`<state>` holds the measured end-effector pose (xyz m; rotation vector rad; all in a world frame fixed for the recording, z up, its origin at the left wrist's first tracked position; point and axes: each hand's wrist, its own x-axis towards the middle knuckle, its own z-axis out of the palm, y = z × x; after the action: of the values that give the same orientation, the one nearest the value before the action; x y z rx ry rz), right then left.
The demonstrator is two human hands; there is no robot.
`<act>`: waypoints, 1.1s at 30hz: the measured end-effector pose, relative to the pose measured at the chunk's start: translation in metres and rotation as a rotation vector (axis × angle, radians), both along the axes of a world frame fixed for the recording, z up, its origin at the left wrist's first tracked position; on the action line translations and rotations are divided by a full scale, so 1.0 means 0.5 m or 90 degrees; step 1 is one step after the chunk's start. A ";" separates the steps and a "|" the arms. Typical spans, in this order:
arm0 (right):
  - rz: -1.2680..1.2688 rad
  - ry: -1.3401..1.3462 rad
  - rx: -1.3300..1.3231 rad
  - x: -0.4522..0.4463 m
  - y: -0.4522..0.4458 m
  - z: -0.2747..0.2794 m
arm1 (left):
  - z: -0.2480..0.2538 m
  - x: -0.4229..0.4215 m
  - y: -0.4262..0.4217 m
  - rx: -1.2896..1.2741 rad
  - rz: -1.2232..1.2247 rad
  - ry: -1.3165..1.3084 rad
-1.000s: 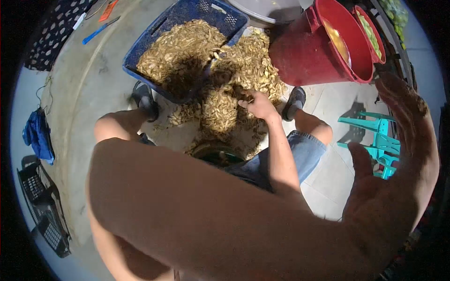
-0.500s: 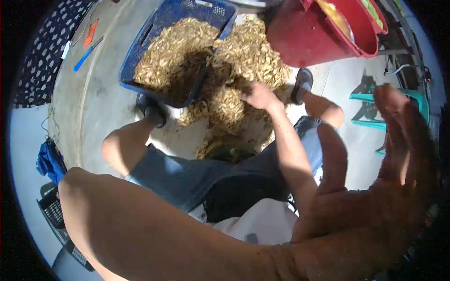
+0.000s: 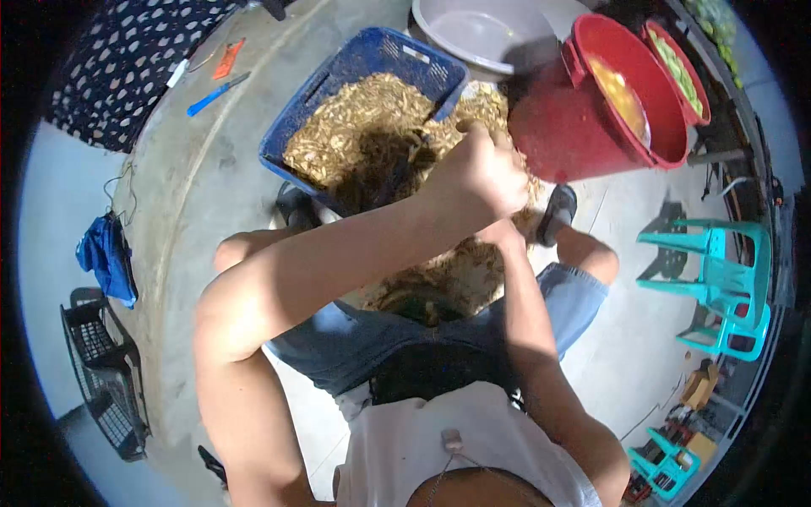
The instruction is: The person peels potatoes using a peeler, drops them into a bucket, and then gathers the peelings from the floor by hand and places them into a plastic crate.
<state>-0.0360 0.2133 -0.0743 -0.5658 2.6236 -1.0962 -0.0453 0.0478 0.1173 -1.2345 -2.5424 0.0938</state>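
My left hand (image 3: 490, 173) reaches across from the left, its fingers curled closed above the loose pile. What it holds, if anything, cannot be made out. Just below it is my right hand (image 3: 504, 232), mostly covered by the left, so its fingers are hidden. Yellow-brown shreds or chips (image 3: 460, 275) lie heaped on the floor between my feet. More of the same shreds fill the blue plastic crate (image 3: 283, 127), which stands at the left of the hands and leans toward the heap.
A red bucket (image 3: 549, 127) with yellowish contents stands at the right, a smaller red container (image 3: 699, 106) behind it. At the back is a grey basin (image 3: 486, 29). A blue-handled knife (image 3: 211, 97) lies on the left floor. Teal stools (image 3: 718, 262) stand right, black crates (image 3: 101, 372) left.
My left hand, spread open close to the camera before, has come down over the right hand and closed. The camera view has shifted, showing more of the basin and stools.
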 end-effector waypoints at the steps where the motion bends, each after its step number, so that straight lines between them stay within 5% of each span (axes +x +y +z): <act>1: 0.000 -0.005 0.010 0.003 -0.003 0.008 | 0.002 -0.006 -0.001 0.002 0.009 0.013; 4: -0.051 -0.210 0.030 0.008 -0.004 0.014 | 0.019 -0.018 0.011 -0.094 0.046 -0.097; 7: -0.023 -0.115 0.006 0.016 -0.014 0.047 | 0.049 -0.011 0.040 -0.202 0.099 -0.129; 14: -0.064 -0.051 -0.126 0.015 0.029 -0.119 | 0.044 -0.007 0.084 -0.208 0.183 -0.185; 20: -0.039 -0.056 -0.090 0.024 0.034 -0.081 | 0.036 -0.008 0.096 -0.244 0.218 -0.167; 25: -0.004 -0.040 -0.074 0.021 0.015 -0.053 | 0.097 -0.002 0.071 -0.282 0.277 -0.317; 28: 0.062 -0.049 0.038 0.017 -0.003 -0.013 | 0.041 -0.039 0.013 -0.169 0.073 -0.531; 30: 0.106 -0.175 0.255 0.004 -0.013 0.027 | -0.005 -0.068 -0.041 -0.167 -0.010 -0.606; 33: 0.176 -0.142 0.445 0.005 -0.044 0.141 | -0.077 -0.055 -0.146 -0.027 0.091 -0.824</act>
<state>-0.0334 0.1911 -0.0037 -0.5717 2.4084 -0.1201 -0.0728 -0.0254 0.0787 -1.3564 -3.6635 -0.9103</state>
